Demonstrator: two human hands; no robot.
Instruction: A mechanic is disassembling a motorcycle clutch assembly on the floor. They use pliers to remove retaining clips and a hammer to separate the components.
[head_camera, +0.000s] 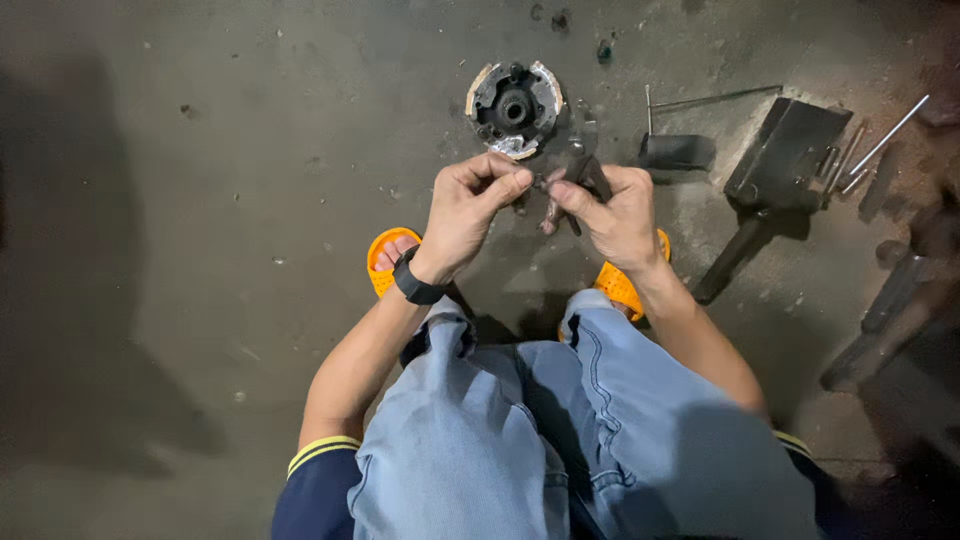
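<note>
- Squatting over a stained concrete floor (200, 250) in orange sandals (392, 258), both hands raised together above the feet.
- Left hand (470, 205), a black watch (415, 285) at its wrist, curled narrow, thumb and forefinger pinched on a small dark part (541, 183) at the point where the two hands meet; too small to tell what the part is.
- Right hand (618, 215) closed around a dark plier-like tool (565, 195), handles hanging down below the fingers, nose toward the left fingertips.
- Round clutch-like metal assembly (514, 108) lying flat on the floor just beyond the hands, apart from them, pale worn pads on its rim.
- Best done, by the look of it, with the small part kept close to the fingertips and over the lap, not over open floor, so a slip does not send it rolling into the dark.
- Firm but light squeeze on the tool advised; hard pressure on so small a piece risks flicking it away.
- Both wrists steadied against the knees for a finer grip.
- Off to the right, well apart: a dark flat metal block (790, 150) with a handle, thin metal rods (880, 140) and a small dark box (678, 150).
</note>
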